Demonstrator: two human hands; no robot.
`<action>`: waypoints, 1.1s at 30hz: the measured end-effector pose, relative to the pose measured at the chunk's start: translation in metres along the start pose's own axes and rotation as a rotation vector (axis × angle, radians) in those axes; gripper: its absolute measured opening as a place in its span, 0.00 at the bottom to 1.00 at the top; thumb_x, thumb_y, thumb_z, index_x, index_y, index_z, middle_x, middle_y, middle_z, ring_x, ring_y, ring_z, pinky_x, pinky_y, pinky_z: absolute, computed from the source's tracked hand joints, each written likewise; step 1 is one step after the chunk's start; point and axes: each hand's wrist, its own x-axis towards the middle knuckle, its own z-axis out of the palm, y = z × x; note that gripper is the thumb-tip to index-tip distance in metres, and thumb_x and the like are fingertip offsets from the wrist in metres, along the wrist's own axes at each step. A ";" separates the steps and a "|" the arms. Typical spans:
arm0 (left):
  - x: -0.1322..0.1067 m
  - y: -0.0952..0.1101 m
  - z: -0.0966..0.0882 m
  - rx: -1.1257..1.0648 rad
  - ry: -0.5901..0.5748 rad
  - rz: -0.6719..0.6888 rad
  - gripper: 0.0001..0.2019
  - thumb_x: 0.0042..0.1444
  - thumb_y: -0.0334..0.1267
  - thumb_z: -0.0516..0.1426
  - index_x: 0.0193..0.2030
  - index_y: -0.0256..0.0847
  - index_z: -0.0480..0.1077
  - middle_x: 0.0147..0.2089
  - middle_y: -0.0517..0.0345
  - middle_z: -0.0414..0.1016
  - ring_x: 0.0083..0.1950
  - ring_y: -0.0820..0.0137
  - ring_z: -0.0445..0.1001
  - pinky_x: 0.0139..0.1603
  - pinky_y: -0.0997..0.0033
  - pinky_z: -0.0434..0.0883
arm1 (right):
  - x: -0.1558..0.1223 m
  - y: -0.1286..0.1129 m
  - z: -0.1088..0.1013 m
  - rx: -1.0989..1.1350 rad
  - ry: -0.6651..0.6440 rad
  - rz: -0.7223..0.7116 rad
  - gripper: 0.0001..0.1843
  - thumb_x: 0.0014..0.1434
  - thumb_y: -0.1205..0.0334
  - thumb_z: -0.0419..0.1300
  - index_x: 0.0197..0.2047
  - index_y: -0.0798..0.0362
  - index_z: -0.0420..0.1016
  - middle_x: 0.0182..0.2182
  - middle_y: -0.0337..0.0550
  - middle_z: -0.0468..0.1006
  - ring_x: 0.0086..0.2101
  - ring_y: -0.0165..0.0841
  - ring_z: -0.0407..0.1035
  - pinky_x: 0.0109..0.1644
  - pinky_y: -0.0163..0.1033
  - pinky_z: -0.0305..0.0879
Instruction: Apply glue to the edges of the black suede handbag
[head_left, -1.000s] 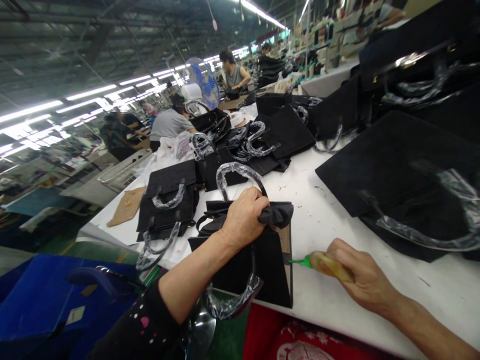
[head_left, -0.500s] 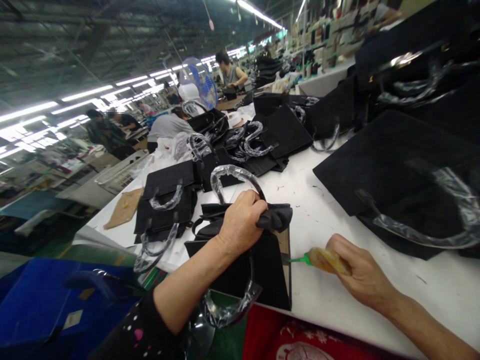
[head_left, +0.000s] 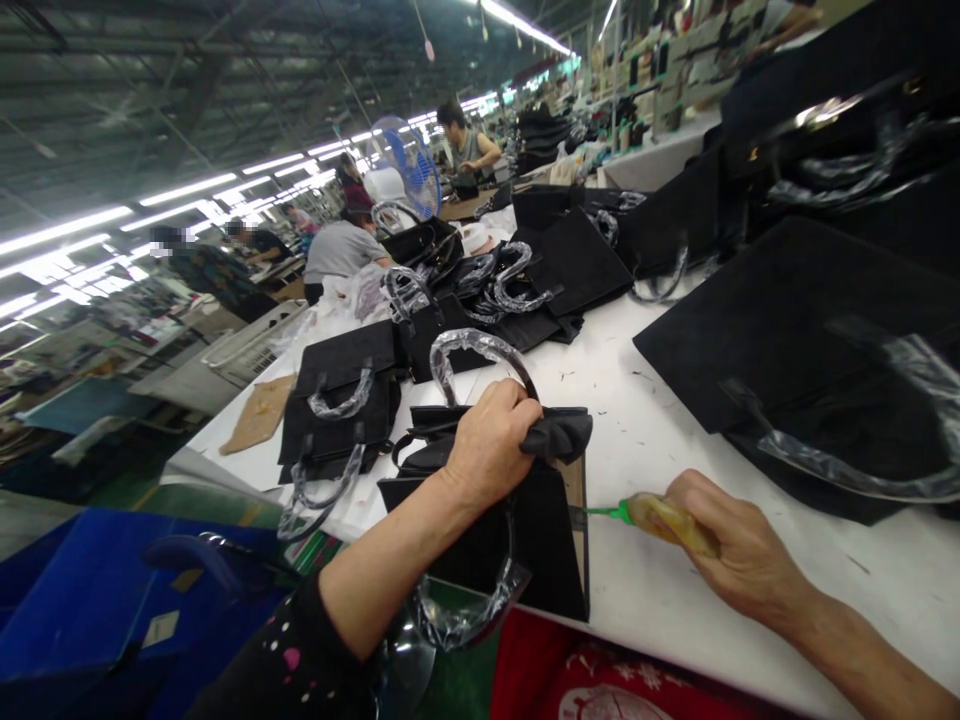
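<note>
A black handbag (head_left: 547, 550) lies at the table's front edge, its handles wrapped in clear plastic. My left hand (head_left: 495, 435) is closed on bunched black lining at the bag's upper part. Along the bag's right side a tan strip of inner board (head_left: 576, 490) shows. My right hand (head_left: 720, 530) grips a glue bottle (head_left: 664, 522) of yellowish liquid, lying nearly level. Its thin green nozzle points left, with the tip at the bag's right edge; whether it touches is too small to tell.
More black bags (head_left: 341, 390) lie to the left, behind and in a large pile (head_left: 825, 370) at right. A brown piece (head_left: 259, 412) rests on the white table (head_left: 622, 400). Blue bin (head_left: 67, 610) at lower left, red cloth (head_left: 555, 670) below. A co-worker (head_left: 341, 245) bends beyond the table.
The whole view has shifted slightly, so things sit a little further right. Both hands keep their holds on the bag lining and the glue bottle. The co-worker behind the table has raised up somewhat.
</note>
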 end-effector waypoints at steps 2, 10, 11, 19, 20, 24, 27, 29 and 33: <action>0.000 0.000 0.000 0.001 -0.001 -0.001 0.04 0.57 0.30 0.59 0.32 0.41 0.70 0.38 0.55 0.69 0.40 0.66 0.66 0.37 0.68 0.67 | 0.000 0.001 -0.001 0.013 -0.035 0.028 0.14 0.72 0.62 0.52 0.32 0.50 0.58 0.27 0.35 0.59 0.25 0.28 0.58 0.28 0.37 0.53; -0.002 0.001 -0.003 0.001 0.012 -0.004 0.04 0.57 0.30 0.58 0.32 0.41 0.69 0.38 0.55 0.69 0.40 0.66 0.66 0.37 0.68 0.67 | -0.004 -0.001 0.003 0.058 -0.070 0.026 0.14 0.71 0.65 0.52 0.32 0.50 0.58 0.28 0.36 0.60 0.26 0.28 0.59 0.28 0.37 0.54; -0.003 0.002 -0.004 -0.001 0.015 -0.001 0.04 0.57 0.30 0.57 0.32 0.41 0.70 0.38 0.55 0.69 0.40 0.66 0.66 0.37 0.68 0.67 | -0.005 -0.002 0.004 0.079 -0.106 0.011 0.14 0.71 0.65 0.51 0.32 0.50 0.57 0.28 0.36 0.60 0.25 0.28 0.59 0.28 0.37 0.53; -0.006 0.003 -0.007 0.004 0.032 0.000 0.05 0.57 0.29 0.56 0.32 0.41 0.69 0.37 0.55 0.68 0.40 0.66 0.66 0.37 0.68 0.66 | -0.013 -0.001 0.004 0.088 -0.149 -0.039 0.08 0.70 0.69 0.51 0.38 0.50 0.66 0.31 0.39 0.65 0.28 0.30 0.63 0.30 0.38 0.57; -0.006 0.003 -0.008 0.003 0.038 0.004 0.05 0.57 0.28 0.56 0.32 0.41 0.69 0.37 0.55 0.68 0.40 0.66 0.66 0.37 0.68 0.66 | -0.013 -0.002 0.004 0.113 -0.180 -0.054 0.09 0.70 0.69 0.50 0.37 0.50 0.65 0.30 0.39 0.64 0.27 0.30 0.62 0.30 0.38 0.56; -0.007 0.003 -0.008 0.006 0.061 0.019 0.05 0.57 0.28 0.56 0.32 0.41 0.69 0.37 0.55 0.68 0.39 0.66 0.66 0.37 0.68 0.67 | -0.015 -0.002 0.005 0.100 -0.103 -0.052 0.06 0.70 0.70 0.51 0.42 0.50 0.66 0.33 0.40 0.67 0.30 0.29 0.64 0.32 0.36 0.60; -0.008 0.003 -0.009 -0.001 0.079 0.036 0.06 0.56 0.27 0.56 0.31 0.40 0.69 0.37 0.55 0.68 0.39 0.66 0.66 0.37 0.68 0.67 | -0.016 -0.002 0.005 0.088 -0.121 -0.026 0.07 0.70 0.69 0.50 0.39 0.50 0.65 0.32 0.40 0.66 0.29 0.30 0.64 0.31 0.37 0.59; -0.009 0.003 -0.010 -0.003 0.089 0.048 0.06 0.56 0.26 0.56 0.31 0.40 0.69 0.37 0.55 0.68 0.39 0.67 0.66 0.36 0.68 0.66 | -0.016 -0.003 0.005 0.127 -0.180 -0.043 0.10 0.71 0.68 0.49 0.36 0.50 0.63 0.29 0.38 0.64 0.27 0.30 0.62 0.29 0.37 0.57; -0.010 0.005 -0.013 -0.014 0.105 0.057 0.06 0.55 0.26 0.56 0.31 0.40 0.69 0.36 0.55 0.68 0.38 0.67 0.66 0.36 0.68 0.66 | -0.016 -0.004 0.002 0.053 -0.082 -0.046 0.07 0.69 0.71 0.50 0.41 0.50 0.65 0.33 0.40 0.66 0.29 0.30 0.64 0.30 0.36 0.59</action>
